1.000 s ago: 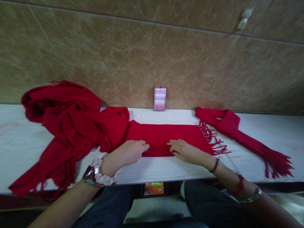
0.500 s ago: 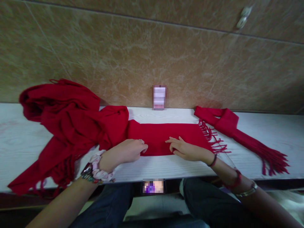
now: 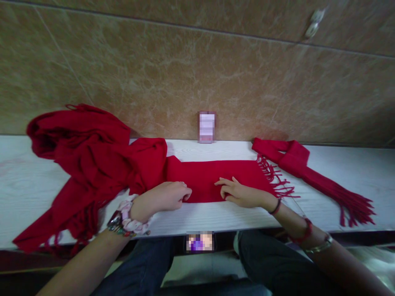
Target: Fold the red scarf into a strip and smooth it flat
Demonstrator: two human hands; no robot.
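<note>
A flat red scarf lies lengthwise across the white tabletop, its knotted fringe to the right. On its near edge rests my left hand, fingers curled down and closed at the cloth. My right hand lies farther right on the same scarf, index finger stretched out and the other fingers loosely bent and apart. To the left, a large rumpled heap of red cloth with fringes adjoins the flat scarf; whether they are separate pieces cannot be seen.
Another red scarf, folded narrow with a fringed end, lies at the right. A small blurred card-like item leans on the brown marbled wall behind. The white tabletop has its front edge above my knees, where a blurred phone-like screen shows.
Both hands and the scarves hold nearly the same places; the view has shifted only slightly.
</note>
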